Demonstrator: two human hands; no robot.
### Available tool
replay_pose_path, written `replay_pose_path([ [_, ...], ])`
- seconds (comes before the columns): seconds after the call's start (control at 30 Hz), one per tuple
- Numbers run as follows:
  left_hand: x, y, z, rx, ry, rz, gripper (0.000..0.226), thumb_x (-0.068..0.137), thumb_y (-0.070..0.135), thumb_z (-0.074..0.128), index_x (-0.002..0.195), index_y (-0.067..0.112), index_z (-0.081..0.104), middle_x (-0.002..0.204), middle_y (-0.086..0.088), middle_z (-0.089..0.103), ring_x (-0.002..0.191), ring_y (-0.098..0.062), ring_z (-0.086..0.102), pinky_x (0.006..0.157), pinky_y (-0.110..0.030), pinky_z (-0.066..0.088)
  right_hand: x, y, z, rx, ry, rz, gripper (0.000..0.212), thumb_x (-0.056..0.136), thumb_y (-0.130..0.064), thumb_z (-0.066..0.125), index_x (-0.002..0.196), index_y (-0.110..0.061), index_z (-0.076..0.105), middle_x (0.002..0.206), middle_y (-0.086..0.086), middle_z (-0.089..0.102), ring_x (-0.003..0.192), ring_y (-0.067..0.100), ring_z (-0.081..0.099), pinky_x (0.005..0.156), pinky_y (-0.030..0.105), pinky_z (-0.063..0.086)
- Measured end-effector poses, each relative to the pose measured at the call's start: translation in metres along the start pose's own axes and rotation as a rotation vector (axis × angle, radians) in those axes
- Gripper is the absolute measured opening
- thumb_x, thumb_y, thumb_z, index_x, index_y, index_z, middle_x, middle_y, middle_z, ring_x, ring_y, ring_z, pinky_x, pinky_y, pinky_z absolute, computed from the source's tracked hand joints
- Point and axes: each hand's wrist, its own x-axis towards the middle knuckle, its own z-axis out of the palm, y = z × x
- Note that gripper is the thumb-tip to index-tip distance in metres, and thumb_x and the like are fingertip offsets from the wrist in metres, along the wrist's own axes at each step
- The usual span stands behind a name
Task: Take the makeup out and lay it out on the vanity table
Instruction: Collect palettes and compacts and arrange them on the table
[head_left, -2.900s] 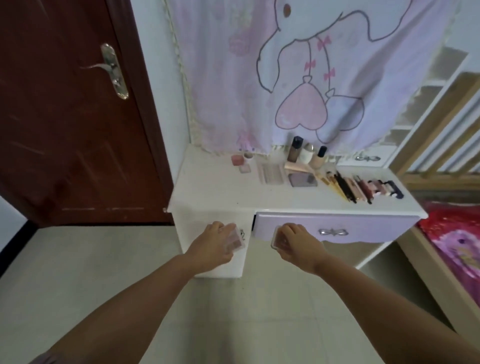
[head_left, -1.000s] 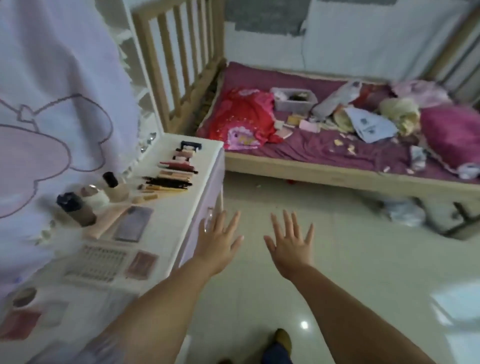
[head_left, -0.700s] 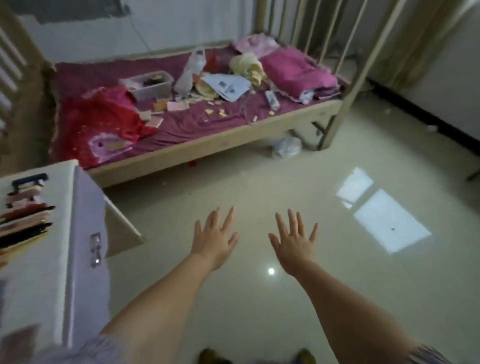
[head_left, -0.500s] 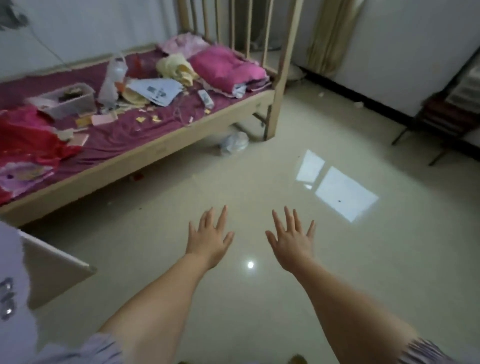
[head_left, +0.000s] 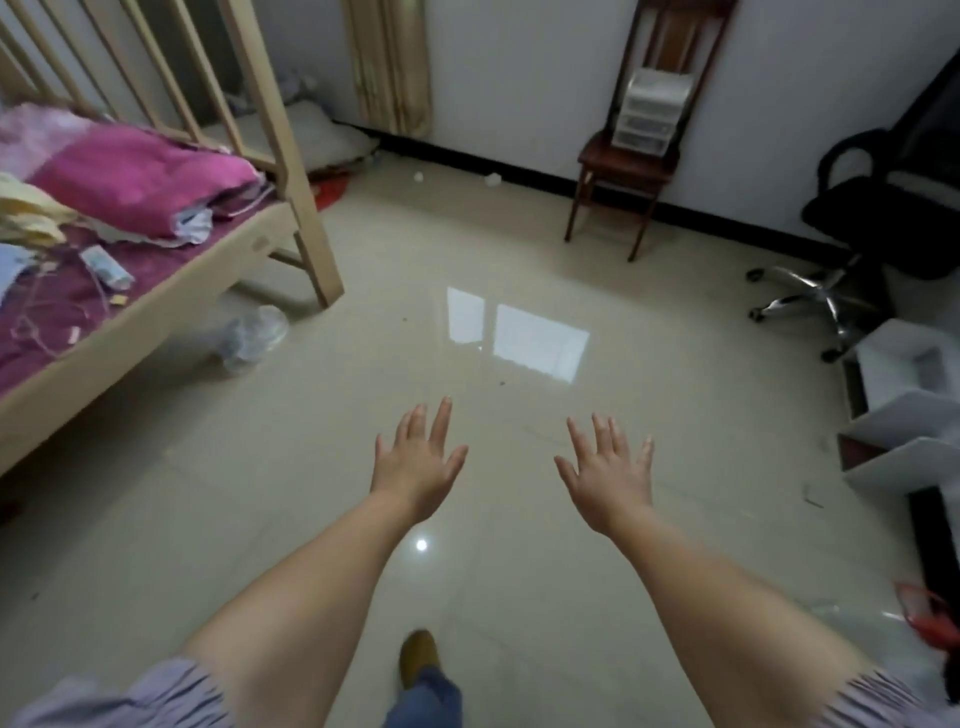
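Glossy beige floor (head_left: 519, 270), both hands empty and spread.

I see my left hand (head_left: 415, 460) and right hand (head_left: 610, 473) held out flat, fingers wide, carrying nothing (a finished, hands-off gesture, I judge). Neither makeup nor bench is in view; only the bed (head_left: 156, 291), wooden chair (head_left: 623, 166) and office chair (head_left: 872, 218).

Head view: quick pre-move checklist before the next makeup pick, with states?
1. Left hand free: ok, fingers spread, holding nothing.
2. Right hand free: ok, fingers spread, holding nothing.
3. Vanity table in view: not ok, the camera faces the tiled floor, the bed and a wooden chair.
4. Makeup in view: not ok, none visible.
5. Floor ahead clear: ok near the hands; a plastic bag lies by the bed.
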Motion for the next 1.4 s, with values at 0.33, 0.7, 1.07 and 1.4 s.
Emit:
replay_pose_path([
  [0.33, 0.217, 0.039, -0.033, 0.104, -0.064, 0.173, 0.065, 0.097, 0.052, 0.020, 0.149, 0.027, -0.010, 0.158, -0.008, 0.008, 0.145, -0.023, 0.010, 0.112, -0.047, 0.019, 0.164, 0.056, -0.048, 0.052, -0.031, 0.231, 0.059, 0.098, -0.052, 0.013, 0.151, -0.030, -0.002, 0.160, 0.004, -0.002, 0.147, 0.020, -0.005, 0.113, 0.059, -0.002],
  [0.7, 0.445, 0.091, -0.092, 0.116, -0.087, 0.290, 0.065, 0.097, 0.052, 0.023, 0.150, 0.025, -0.003, 0.157, -0.010, 0.012, 0.144, -0.026, 0.013, 0.113, -0.046, 0.020, 0.366, 0.087, -0.125, 0.115, -0.015, 0.310, 0.058, 0.099, -0.051, 0.018, 0.151, -0.030, 0.001, 0.160, 0.004, 0.000, 0.147, 0.020, -0.001, 0.114, 0.057, 0.003],
  [1.07, 0.710, 0.221, -0.140, 0.053, -0.067, 0.310, 0.062, 0.098, 0.050, 0.025, 0.151, 0.026, 0.003, 0.157, -0.009, 0.015, 0.143, -0.025, 0.017, 0.113, -0.044, 0.021, 0.629, 0.211, -0.231, 0.102, 0.004, 0.279, 0.058, 0.099, -0.050, 0.019, 0.151, -0.031, 0.003, 0.160, 0.003, 0.003, 0.147, 0.021, 0.003, 0.114, 0.051, 0.012],
  [1.4, 0.953, 0.290, -0.184, 0.038, -0.027, 0.337, 0.062, 0.097, 0.049, 0.027, 0.150, 0.025, 0.007, 0.155, -0.008, 0.018, 0.144, -0.023, 0.016, 0.114, -0.044, 0.022, 0.856, 0.278, -0.296, 0.144, -0.009, 0.278, 0.057, 0.099, -0.051, 0.017, 0.151, -0.032, 0.002, 0.160, 0.003, 0.001, 0.147, 0.021, 0.001, 0.116, 0.050, 0.009],
])
